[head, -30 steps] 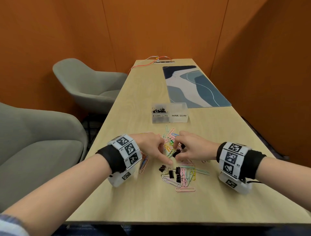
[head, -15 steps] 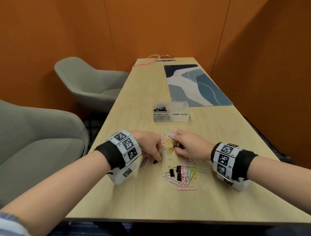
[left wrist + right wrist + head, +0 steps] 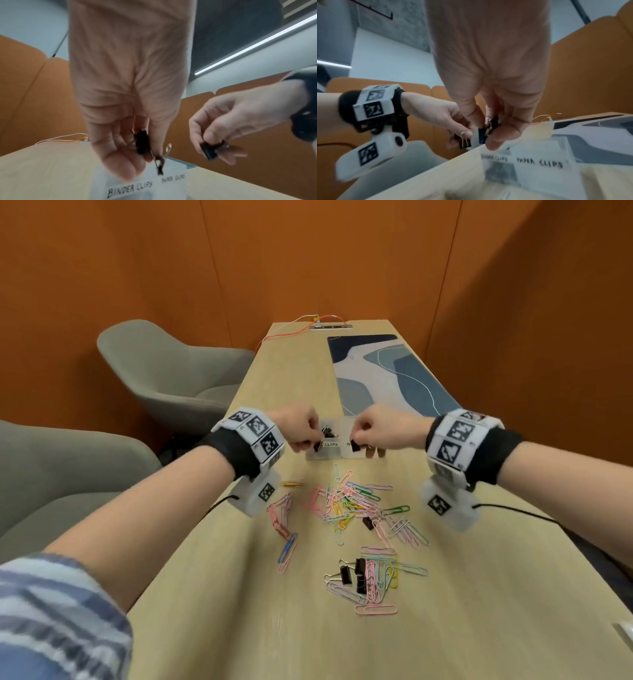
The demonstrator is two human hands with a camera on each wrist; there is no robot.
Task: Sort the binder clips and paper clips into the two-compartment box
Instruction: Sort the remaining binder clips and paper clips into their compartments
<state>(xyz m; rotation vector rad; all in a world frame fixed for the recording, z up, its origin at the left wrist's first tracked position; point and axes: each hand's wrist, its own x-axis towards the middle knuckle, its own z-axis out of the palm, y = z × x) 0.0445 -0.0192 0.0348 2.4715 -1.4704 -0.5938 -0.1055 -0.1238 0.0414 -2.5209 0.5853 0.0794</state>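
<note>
A clear two-compartment box (image 3: pixel 330 453) labelled BINDER CLIPS and PAPER CLIPS stands mid-table, with black binder clips (image 3: pixel 329 431) in its left compartment. My left hand (image 3: pixel 303 428) hovers at the box's left front and pinches a black binder clip (image 3: pixel 142 142). My right hand (image 3: pixel 371 429) hovers over the right part of the box, pinching another black binder clip (image 3: pixel 210 149), also seen as binder clip (image 3: pixel 489 127). Coloured paper clips (image 3: pixel 352 503) and a few black binder clips (image 3: pixel 352 575) lie scattered nearer me.
A blue patterned mat (image 3: pixel 383 374) lies behind the box on the right. Orange cables (image 3: pixel 294 328) and a socket strip sit at the table's far end. Two grey chairs (image 3: pixel 171 374) stand left of the wooden table (image 3: pixel 212 594).
Both hands have lifted from the clip pile and moved forward to the box, each carrying a black binder clip. The head view has tilted down and closer.
</note>
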